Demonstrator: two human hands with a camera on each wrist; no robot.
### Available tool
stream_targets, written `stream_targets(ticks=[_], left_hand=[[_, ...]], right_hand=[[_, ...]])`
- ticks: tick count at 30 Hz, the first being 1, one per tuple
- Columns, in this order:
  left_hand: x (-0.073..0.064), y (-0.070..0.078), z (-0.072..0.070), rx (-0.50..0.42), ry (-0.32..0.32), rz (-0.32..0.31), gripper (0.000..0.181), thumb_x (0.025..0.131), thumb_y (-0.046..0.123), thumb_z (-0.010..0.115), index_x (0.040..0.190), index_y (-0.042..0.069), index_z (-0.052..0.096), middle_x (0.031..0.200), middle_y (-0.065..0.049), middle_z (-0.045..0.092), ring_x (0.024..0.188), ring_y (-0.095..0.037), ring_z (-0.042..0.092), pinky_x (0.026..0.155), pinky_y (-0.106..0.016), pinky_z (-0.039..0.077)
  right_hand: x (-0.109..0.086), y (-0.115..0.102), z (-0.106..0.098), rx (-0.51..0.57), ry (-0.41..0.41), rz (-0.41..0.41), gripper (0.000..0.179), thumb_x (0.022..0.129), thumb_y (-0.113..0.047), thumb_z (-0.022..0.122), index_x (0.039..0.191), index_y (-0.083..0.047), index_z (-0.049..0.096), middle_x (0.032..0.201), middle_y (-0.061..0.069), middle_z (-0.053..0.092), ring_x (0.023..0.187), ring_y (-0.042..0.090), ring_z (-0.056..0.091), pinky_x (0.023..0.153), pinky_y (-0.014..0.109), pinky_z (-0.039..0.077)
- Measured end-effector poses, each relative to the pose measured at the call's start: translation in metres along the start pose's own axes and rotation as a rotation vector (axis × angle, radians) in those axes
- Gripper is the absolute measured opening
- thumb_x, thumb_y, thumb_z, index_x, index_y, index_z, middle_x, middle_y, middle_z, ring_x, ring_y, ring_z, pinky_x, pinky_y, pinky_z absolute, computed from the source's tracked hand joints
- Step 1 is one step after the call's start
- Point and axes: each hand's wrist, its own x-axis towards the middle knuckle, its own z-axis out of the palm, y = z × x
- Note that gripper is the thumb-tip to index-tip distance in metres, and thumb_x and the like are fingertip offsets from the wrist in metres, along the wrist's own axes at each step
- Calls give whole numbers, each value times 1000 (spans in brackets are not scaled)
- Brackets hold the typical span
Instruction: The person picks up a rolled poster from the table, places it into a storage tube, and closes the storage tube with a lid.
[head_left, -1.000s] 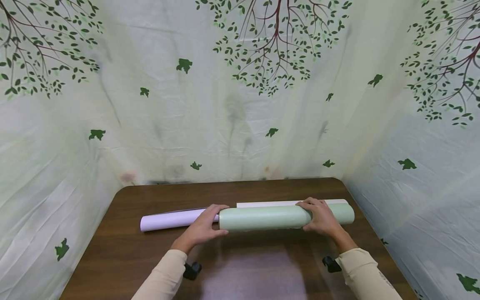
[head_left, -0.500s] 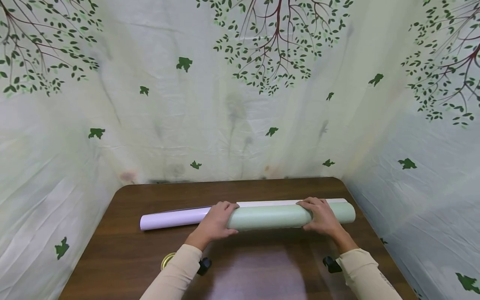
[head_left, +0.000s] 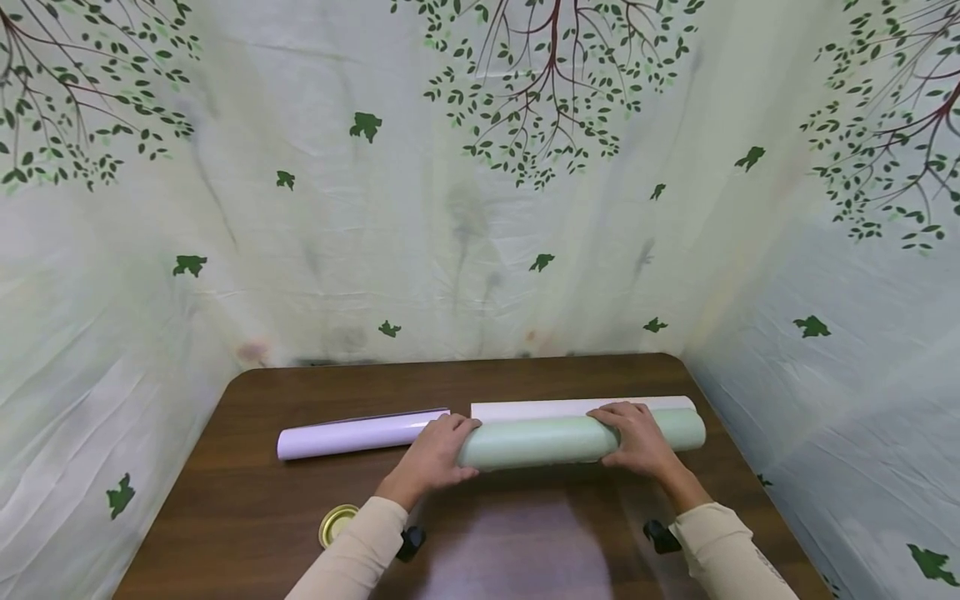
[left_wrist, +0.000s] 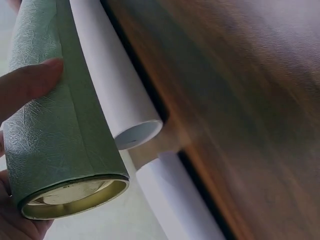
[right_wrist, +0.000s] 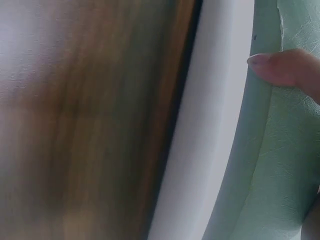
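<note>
Both hands grip a long pale green tube (head_left: 540,442) lying crosswise in front of the person. The left hand (head_left: 435,454) wraps its left end, thumb on the near side. Farther right along the tube, the right hand (head_left: 637,437) holds it with thumb and fingers on opposite sides. In the left wrist view, the tube end has a gold-coloured metal rim (left_wrist: 75,202) with a recessed face. A white roll (head_left: 525,410) lies just behind the tube, its hollow end visible in the left wrist view. To the left hand's left lies a lavender roll (head_left: 352,435).
A round gold-coloured lid (head_left: 335,523) lies on the brown wooden table (head_left: 225,500), beside the left sleeve. Pale sheets printed with branches and leaves hang as walls (head_left: 465,217) behind and at both sides.
The left hand has slid right onto the tube's left end. The tube has come slightly nearer the person, away from the white roll. The gold-coloured lid has come into view beside the left sleeve.
</note>
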Motion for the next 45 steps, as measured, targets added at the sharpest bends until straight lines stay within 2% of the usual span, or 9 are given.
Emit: stream_targets(ticks=[8, 12, 17, 22, 34, 40, 45], left_hand=[[-7, -4, 10, -18, 1, -32, 64, 67, 28, 87, 119, 6, 58, 106, -9, 59, 99, -28, 53, 85, -44, 45], [-11, -7, 16, -26, 26, -31, 63, 65, 25, 88, 118, 6, 59, 105, -9, 59, 98, -30, 53, 85, -45, 43], [-17, -11, 27, -47, 60, -37, 62, 63, 22, 89, 116, 6, 60, 106, -9, 60, 102, -32, 53, 88, -48, 42], [-22, -15, 41, -72, 48, -68, 62, 63, 20, 88, 117, 6, 61, 108, -9, 61, 104, -32, 52, 91, -49, 41], [-40, -27, 69, -36, 87, -65, 64, 62, 22, 88, 119, 7, 62, 111, -9, 59, 106, -30, 52, 92, -48, 42], [-42, -29, 72, -27, 102, -71, 66, 61, 23, 89, 119, 8, 62, 111, -8, 58, 106, -28, 52, 91, -47, 42], [-41, -31, 74, -23, 126, -51, 67, 59, 23, 91, 118, 7, 63, 111, -8, 58, 105, -28, 53, 91, -46, 42]], right_hand=[[-8, -2, 17, -46, 56, -22, 75, 47, -15, 95, 117, -8, 68, 113, 10, 67, 106, 31, 58, 88, 53, 36], [-12, -4, 27, -23, 98, -27, 74, 46, -16, 95, 114, -9, 68, 110, 10, 67, 104, 31, 58, 87, 51, 36], [-19, -2, 42, -45, 152, -57, 76, 42, -16, 96, 113, -8, 69, 108, 9, 66, 102, 30, 59, 86, 49, 36], [-24, 0, 56, -63, 200, -88, 80, 36, -16, 97, 111, -8, 70, 105, 8, 66, 99, 29, 59, 84, 48, 37], [-31, -7, 75, 4, 122, 14, 75, 43, -13, 96, 113, -11, 69, 108, 7, 65, 103, 32, 57, 88, 53, 35], [-30, -7, 79, 3, 132, 3, 75, 43, -14, 96, 113, -11, 69, 109, 6, 65, 103, 31, 57, 88, 51, 35], [-30, -6, 81, -24, 132, 0, 76, 42, -14, 96, 113, -11, 69, 109, 6, 65, 103, 30, 57, 88, 49, 34]])
